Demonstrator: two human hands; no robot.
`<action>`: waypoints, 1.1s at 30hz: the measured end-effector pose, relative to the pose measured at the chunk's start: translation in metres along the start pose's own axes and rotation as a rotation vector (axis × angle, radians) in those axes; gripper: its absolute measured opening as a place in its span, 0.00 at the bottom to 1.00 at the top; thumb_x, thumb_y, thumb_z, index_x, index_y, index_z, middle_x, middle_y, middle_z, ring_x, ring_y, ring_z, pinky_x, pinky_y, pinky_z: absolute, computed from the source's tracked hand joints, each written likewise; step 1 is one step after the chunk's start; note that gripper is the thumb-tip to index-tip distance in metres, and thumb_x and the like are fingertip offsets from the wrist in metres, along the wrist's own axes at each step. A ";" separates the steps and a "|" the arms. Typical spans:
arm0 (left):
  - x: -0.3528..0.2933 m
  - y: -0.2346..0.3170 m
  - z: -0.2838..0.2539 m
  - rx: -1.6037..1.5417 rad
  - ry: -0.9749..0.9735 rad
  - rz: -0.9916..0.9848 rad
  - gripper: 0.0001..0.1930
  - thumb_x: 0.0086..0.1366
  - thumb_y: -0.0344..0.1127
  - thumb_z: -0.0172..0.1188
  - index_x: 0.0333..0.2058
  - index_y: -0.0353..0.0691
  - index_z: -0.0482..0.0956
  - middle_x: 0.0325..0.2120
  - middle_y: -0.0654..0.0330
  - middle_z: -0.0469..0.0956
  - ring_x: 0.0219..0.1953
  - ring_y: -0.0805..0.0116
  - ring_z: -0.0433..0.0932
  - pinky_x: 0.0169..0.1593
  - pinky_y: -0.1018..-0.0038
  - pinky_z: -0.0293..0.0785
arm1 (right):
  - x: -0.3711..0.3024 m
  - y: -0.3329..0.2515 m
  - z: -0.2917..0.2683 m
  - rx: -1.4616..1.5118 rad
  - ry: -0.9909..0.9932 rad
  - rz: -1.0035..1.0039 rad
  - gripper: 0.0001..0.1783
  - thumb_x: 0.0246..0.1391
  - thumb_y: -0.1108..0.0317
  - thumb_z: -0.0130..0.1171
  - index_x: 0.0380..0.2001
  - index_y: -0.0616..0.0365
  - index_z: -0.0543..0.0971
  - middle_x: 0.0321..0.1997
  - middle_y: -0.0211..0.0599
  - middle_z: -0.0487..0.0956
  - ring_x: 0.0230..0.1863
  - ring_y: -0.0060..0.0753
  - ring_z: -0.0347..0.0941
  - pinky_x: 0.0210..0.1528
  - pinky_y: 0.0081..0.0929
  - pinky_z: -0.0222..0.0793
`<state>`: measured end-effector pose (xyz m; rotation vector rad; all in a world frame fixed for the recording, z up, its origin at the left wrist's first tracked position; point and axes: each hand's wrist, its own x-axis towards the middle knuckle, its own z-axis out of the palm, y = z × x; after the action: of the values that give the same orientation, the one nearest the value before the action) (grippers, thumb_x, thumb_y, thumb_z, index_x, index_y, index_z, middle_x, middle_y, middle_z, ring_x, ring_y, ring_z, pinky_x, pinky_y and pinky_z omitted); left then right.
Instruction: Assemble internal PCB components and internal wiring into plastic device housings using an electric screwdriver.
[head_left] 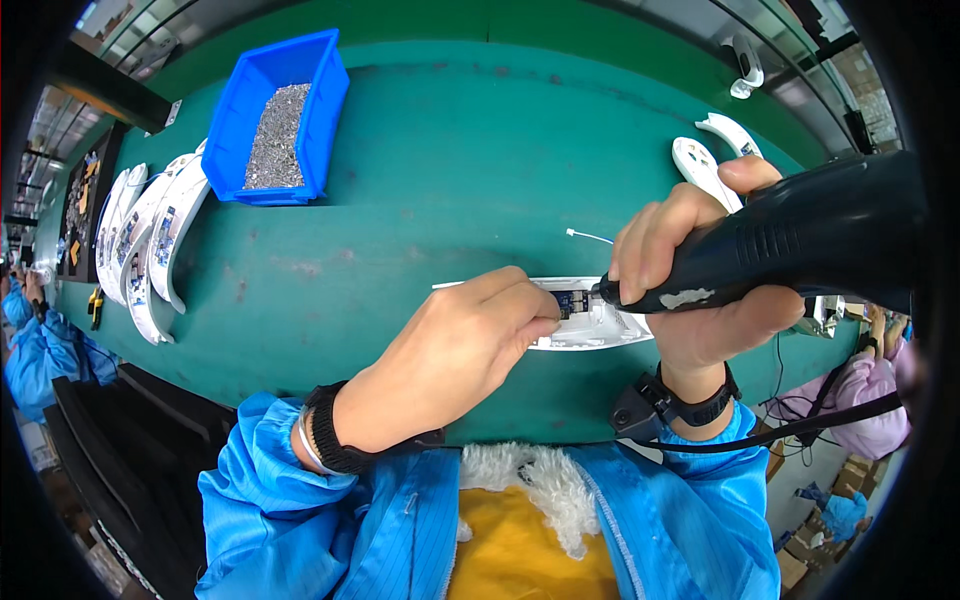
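A black electric screwdriver (800, 230) lies in my right hand (660, 240), with the fingers wrapped round its front part. Its tip points left, down at a small dark blue circuit board (573, 303) inside a curved white plastic housing (605, 332). My left hand (450, 340) is closed at the left part of that housing, fingertips beside the board. Those fingers cover part of the housing, so whether they also pinch a small piece is hidden. A thin wire with a white connector (572, 232) sticks out above the housing.
A blue bin (325, 120) of small metal screws stands at the far left. Several white housings with boards (165, 240) lie left of it. More white parts (700, 165) lie at the far right. The screwdriver's black cable (790, 428) runs near my right wrist. People sit at both sides.
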<state>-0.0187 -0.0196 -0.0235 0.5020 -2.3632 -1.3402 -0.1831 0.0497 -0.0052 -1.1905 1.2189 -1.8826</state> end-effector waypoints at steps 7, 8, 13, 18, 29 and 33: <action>0.000 0.008 -0.001 -0.042 0.012 -0.034 0.03 0.52 0.22 0.58 0.28 0.32 0.76 0.25 0.53 0.75 0.26 0.56 0.75 0.30 0.69 0.71 | -0.004 -0.012 -0.006 0.082 -0.116 -0.215 0.52 0.42 0.24 0.42 0.57 0.56 0.51 0.18 0.35 0.68 0.15 0.28 0.66 0.19 0.24 0.63; 0.000 0.007 0.000 -0.045 0.011 -0.032 0.03 0.52 0.22 0.58 0.28 0.32 0.76 0.25 0.53 0.75 0.26 0.56 0.75 0.30 0.69 0.71 | -0.003 -0.016 -0.008 0.079 -0.136 -0.267 0.52 0.42 0.24 0.43 0.57 0.56 0.51 0.19 0.36 0.68 0.15 0.28 0.66 0.19 0.24 0.63; 0.007 0.000 0.006 0.030 0.001 0.022 0.04 0.53 0.22 0.57 0.29 0.32 0.76 0.25 0.52 0.74 0.27 0.54 0.75 0.31 0.68 0.72 | 0.006 -0.027 -0.007 -0.343 -0.068 0.056 0.49 0.47 0.26 0.38 0.56 0.59 0.53 0.19 0.35 0.69 0.13 0.27 0.65 0.18 0.24 0.64; 0.010 -0.004 0.007 0.011 -0.006 0.031 0.05 0.53 0.22 0.57 0.30 0.32 0.76 0.26 0.52 0.74 0.28 0.53 0.75 0.32 0.67 0.72 | 0.005 -0.013 0.006 0.323 0.004 -0.174 0.46 0.49 0.28 0.39 0.57 0.56 0.55 0.19 0.33 0.68 0.13 0.26 0.65 0.17 0.26 0.65; 0.007 -0.005 0.007 -0.018 0.025 0.123 0.05 0.52 0.24 0.56 0.30 0.33 0.74 0.25 0.53 0.71 0.28 0.52 0.74 0.31 0.64 0.72 | 0.003 -0.014 0.010 0.281 -0.110 -0.162 0.49 0.44 0.26 0.43 0.58 0.53 0.53 0.20 0.34 0.69 0.15 0.28 0.67 0.19 0.27 0.66; 0.004 0.000 -0.004 0.088 0.120 0.115 0.06 0.51 0.20 0.56 0.30 0.33 0.75 0.24 0.53 0.72 0.26 0.56 0.75 0.29 0.68 0.72 | 0.003 -0.008 0.012 0.241 -0.111 -0.162 0.51 0.42 0.25 0.43 0.59 0.53 0.51 0.20 0.34 0.69 0.15 0.29 0.67 0.19 0.27 0.66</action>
<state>-0.0204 -0.0241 -0.0212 0.4508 -2.3225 -1.1285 -0.1740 0.0461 0.0051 -1.2724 0.8314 -1.9860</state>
